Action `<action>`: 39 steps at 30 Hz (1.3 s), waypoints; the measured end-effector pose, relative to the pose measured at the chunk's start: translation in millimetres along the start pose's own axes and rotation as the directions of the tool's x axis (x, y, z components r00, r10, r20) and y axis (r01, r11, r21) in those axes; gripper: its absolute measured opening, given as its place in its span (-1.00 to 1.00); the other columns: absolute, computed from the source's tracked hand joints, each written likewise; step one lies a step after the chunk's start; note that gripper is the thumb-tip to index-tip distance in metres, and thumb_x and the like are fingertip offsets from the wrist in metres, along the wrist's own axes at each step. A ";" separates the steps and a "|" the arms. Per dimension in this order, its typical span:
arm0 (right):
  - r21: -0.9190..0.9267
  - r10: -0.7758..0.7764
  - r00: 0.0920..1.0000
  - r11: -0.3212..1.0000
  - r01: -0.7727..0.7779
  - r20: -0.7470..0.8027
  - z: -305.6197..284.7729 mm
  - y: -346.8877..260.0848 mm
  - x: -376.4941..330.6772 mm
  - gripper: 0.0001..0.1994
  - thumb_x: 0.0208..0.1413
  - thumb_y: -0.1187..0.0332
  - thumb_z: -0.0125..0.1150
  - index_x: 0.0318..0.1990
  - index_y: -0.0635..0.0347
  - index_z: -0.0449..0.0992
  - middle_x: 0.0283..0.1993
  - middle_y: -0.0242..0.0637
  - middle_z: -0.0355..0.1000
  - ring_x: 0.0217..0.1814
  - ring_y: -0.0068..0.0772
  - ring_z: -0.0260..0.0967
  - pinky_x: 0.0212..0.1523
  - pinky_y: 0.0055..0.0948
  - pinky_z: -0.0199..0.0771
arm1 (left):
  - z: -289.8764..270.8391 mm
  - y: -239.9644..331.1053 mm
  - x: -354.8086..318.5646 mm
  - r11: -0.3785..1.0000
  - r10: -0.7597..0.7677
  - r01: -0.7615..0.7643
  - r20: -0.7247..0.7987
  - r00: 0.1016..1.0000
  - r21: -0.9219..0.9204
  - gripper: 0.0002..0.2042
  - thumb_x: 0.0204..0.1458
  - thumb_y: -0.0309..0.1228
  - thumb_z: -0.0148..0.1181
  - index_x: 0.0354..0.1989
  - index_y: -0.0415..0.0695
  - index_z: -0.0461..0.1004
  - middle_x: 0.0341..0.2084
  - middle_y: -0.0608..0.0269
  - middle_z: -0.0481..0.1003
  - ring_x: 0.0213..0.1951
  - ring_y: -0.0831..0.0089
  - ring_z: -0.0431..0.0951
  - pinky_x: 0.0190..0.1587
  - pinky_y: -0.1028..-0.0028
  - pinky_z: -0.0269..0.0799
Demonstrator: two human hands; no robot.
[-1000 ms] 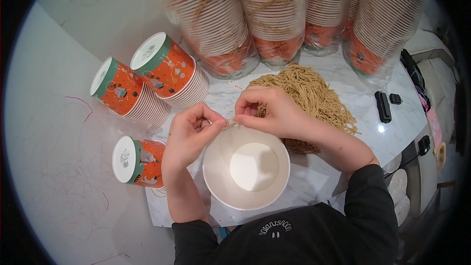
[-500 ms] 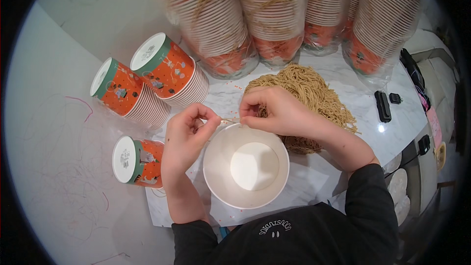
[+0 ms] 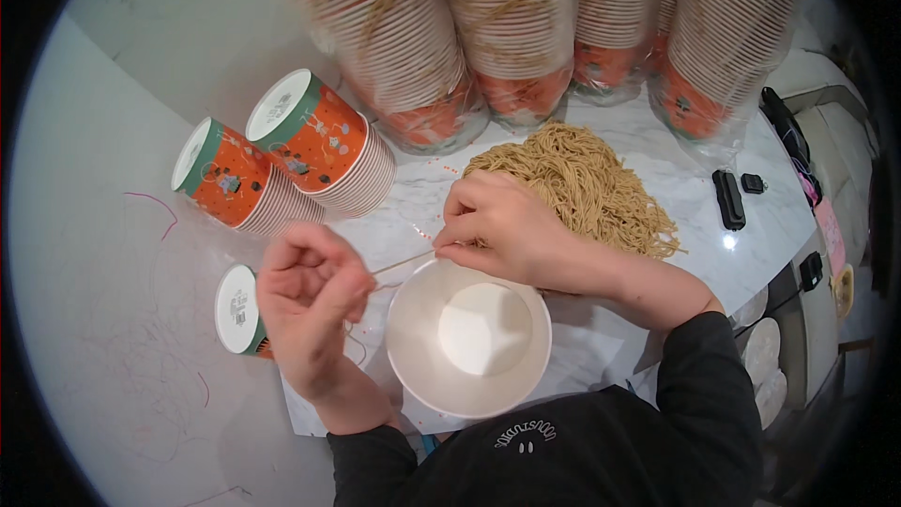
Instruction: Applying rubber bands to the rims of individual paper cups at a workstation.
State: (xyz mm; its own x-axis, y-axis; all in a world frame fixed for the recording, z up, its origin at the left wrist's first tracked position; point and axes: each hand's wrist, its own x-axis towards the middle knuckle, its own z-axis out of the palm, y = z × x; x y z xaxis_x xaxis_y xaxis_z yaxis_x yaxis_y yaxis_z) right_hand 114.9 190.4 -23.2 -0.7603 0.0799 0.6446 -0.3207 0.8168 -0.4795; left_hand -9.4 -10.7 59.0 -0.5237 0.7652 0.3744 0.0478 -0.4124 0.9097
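Observation:
A large white paper bucket stands mouth up in front of me, its inside bare. A thin tan string runs taut above its far left rim between my two hands. My left hand pinches one end, left of the bucket. With fingertips closed on the string, my right hand rests at the bucket's far rim. A loose tail of string hangs below my left hand. Just beyond my right hand lies a big heap of tan strings, partly hidden by that hand and forearm.
Nested orange and green paper buckets lie tilted at the left, beside another stack. A further bucket is half hidden by my left hand. Tall plastic-wrapped bucket stacks line the back. Small black devices sit at the right.
My left hand has moved left and toward me, drawing the string out longer. My right hand has shifted slightly left and stays closed on the string.

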 end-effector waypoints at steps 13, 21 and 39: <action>0.650 0.047 0.974 0.737 -0.184 0.223 -35.7 -40.9 11.0 -0.43 0.16 0.27 0.43 0.30 0.22 0.43 0.00 -0.15 0.54 0.07 -0.23 0.52 0.07 -0.28 0.49 | 23.8 4.1 -8.6 0.919 -0.273 0.241 0.063 0.960 0.312 -0.77 0.10 -0.69 0.30 -0.09 -0.32 0.46 -0.31 0.20 0.61 -0.43 0.72 0.51 -0.42 0.72 0.36; 0.328 0.171 0.985 0.931 -0.159 -0.007 -56.6 0.3 15.4 -0.89 0.27 0.44 0.22 -0.17 0.30 0.59 -0.21 -0.29 0.53 -0.15 -0.44 0.49 -0.06 -0.42 0.47 | 0.1 27.7 -15.0 0.730 -0.335 0.374 -0.178 0.925 0.571 -0.86 0.11 -0.62 0.31 -0.16 -0.33 0.67 -0.47 0.26 0.63 -0.49 0.73 0.51 -0.46 0.69 0.31; 0.459 0.163 0.864 0.792 -0.402 0.476 -55.1 -60.2 8.0 -0.74 0.37 0.27 0.20 0.03 0.28 0.45 -0.27 -0.36 0.45 -0.24 -0.53 0.41 -0.22 -0.47 0.38 | 28.1 8.9 -20.3 0.741 -0.263 0.149 0.079 0.961 0.655 -0.96 0.16 -0.60 0.25 -0.28 -0.29 0.62 -0.56 0.30 0.55 -0.55 0.67 0.46 -0.49 0.61 0.33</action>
State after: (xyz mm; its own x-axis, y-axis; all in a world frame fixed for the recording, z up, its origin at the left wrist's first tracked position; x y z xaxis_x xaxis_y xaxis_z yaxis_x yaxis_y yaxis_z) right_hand 159.3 173.3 43.7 -0.9782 -0.0692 0.1956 -0.2074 0.3527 -0.9124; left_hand 25.6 -16.0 64.5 -0.4487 0.8835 0.1345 0.5148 0.1325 0.8470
